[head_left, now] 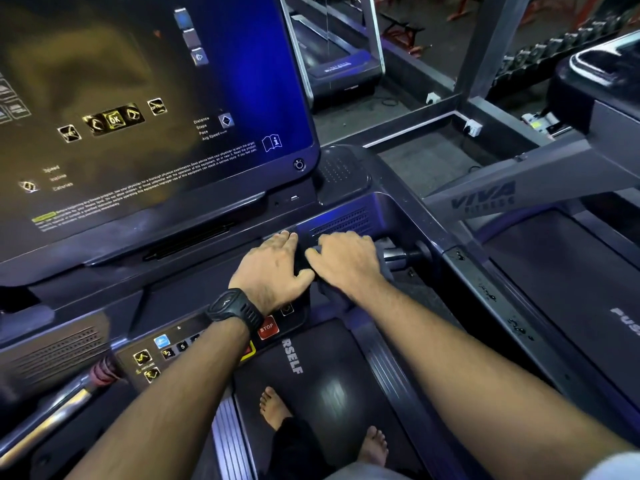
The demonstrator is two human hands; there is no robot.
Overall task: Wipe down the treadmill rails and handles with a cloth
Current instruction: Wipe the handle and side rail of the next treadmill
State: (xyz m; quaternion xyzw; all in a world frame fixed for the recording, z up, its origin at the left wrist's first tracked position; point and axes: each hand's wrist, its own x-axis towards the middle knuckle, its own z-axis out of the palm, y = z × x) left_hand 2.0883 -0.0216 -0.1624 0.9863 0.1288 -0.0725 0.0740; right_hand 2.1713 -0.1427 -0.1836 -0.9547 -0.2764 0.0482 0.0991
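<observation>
Cloth (305,260), likely soft and light, bunches on the treadmill console (346,220); our left hand (272,271) presses it, our right hand (348,263) grips its gathered edge, the surest hold.

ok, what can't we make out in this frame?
- Cloth: head view, mostly under left hand and right hand; its edges are lost in the dark.
- Right hand's fingers: curled out of sight, grip unclear.
- Keypad: partly behind left forearm.
- Left handle: blurred near the frame edge.
</observation>
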